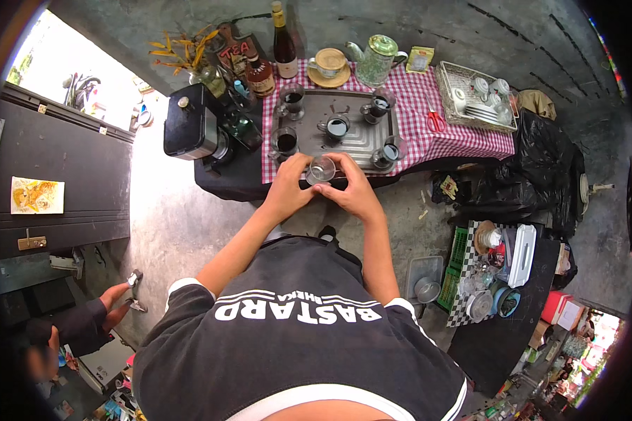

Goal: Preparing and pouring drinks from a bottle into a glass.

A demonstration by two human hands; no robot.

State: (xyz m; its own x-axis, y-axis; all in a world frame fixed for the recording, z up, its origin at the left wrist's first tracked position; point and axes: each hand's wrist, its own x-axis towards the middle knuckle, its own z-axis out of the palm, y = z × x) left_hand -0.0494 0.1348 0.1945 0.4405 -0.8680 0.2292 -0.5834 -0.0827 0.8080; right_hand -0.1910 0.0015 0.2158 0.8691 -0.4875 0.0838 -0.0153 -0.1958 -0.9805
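Note:
My left hand (289, 187) and my right hand (353, 192) both hold an empty-looking clear glass cup (322, 169), one on each side, at the front edge of the table. Beyond it lies a grey metal tray (316, 113) with several glass cups of dark liquid on it: one at the middle (337, 126), others near the corners, such as the back left cup (293, 100), the back right cup (380, 104) and the front right cup (389, 152). The front left cup (285, 141) stands just past my left hand.
A checked cloth (418, 137) carries red-handled scissors (435, 122), a wicker basket (476, 123) of cups and plates, a green teapot (375, 58) and bottles. A black appliance (189, 121) stands left. A seated person (73, 326) is at lower left; a dish-laden table (521, 316) is right.

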